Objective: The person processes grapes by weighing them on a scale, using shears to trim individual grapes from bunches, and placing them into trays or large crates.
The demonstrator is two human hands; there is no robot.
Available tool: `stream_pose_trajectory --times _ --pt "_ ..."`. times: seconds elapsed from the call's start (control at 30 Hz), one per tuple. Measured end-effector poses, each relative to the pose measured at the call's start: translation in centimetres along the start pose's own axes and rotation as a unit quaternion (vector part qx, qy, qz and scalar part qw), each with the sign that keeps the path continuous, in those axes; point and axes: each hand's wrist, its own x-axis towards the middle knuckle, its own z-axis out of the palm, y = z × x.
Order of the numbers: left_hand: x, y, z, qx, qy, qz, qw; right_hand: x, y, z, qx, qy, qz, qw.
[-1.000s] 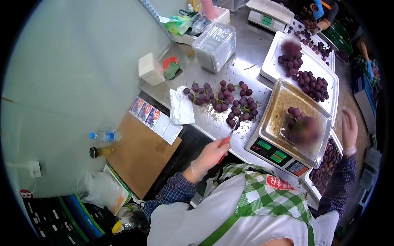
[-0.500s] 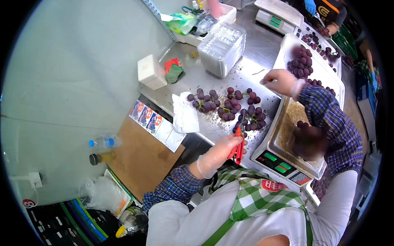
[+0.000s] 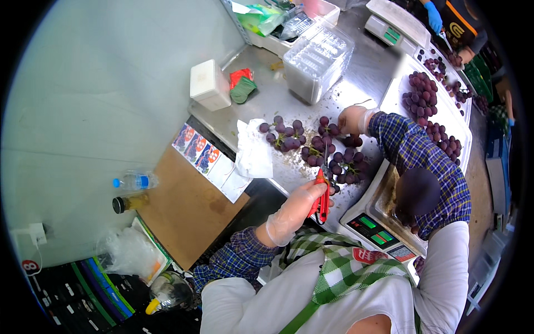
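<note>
My left hand (image 3: 307, 201), in a clear plastic glove, is closed round red-handled shears (image 3: 322, 195). Their blades point away from me into small bunches of dark purple grapes (image 3: 346, 168) on the metal table. Also gloved, my right hand (image 3: 354, 120) is bent down over the far right grapes (image 3: 328, 127), its fingers curled in against them and partly hidden. More cut grapes (image 3: 285, 135) lie to the left, beside a crumpled white paper (image 3: 253, 150). Bits of stem and debris are scattered around them.
A digital scale (image 3: 378, 229) with a metal pan stands under my right forearm. Beyond it is a white tray (image 3: 396, 92) with grape bunches. Stacked clear boxes (image 3: 317, 61) and a white box (image 3: 209, 85) stand farther back. A co-worker's blue-gloved hand (image 3: 433, 16) shows at upper right.
My right hand has moved left and nearer, from beside the tray down to the grapes. The left hand still holds the shears near the same bunch. The view has shifted slightly.
</note>
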Motion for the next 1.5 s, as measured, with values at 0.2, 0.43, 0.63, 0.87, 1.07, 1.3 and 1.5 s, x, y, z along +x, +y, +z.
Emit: stream_pose_trajectory --times 0.2,0.43,0.63,0.87,1.07,1.3,1.5 --pt "0.9 0.4 1.5 0.031 0.007 -0.018 0.999 -0.1 2.5 -0.8 0.112 0.019 0.0 0.994" --pt "3.3 0.9 0.7 0.098 0.007 -0.015 0.995 -0.5 2.0 -1.5 0.152 0.05 0.038 0.986" --pt "3.2 0.8 0.8 0.112 0.006 -0.028 0.993 -0.4 2.0 -1.7 0.185 0.043 0.021 0.982" --pt "2.8 -0.5 0.7 0.126 -0.013 -0.03 0.991 -0.6 2.9 -1.3 0.133 0.064 -0.02 0.989" --pt "1.4 -1.0 0.1 0.11 -0.018 -0.027 0.993 0.1 2.9 -1.3 0.055 0.053 -0.026 0.997" --pt "-1.7 -0.7 -2.8 0.138 0.01 0.021 0.99 -0.4 1.7 -1.2 -0.023 0.087 -0.056 0.994" --pt "-5.9 0.2 -6.3 0.25 0.088 0.114 0.957 -1.5 -4.3 -5.0 -0.289 0.054 0.054 0.954"
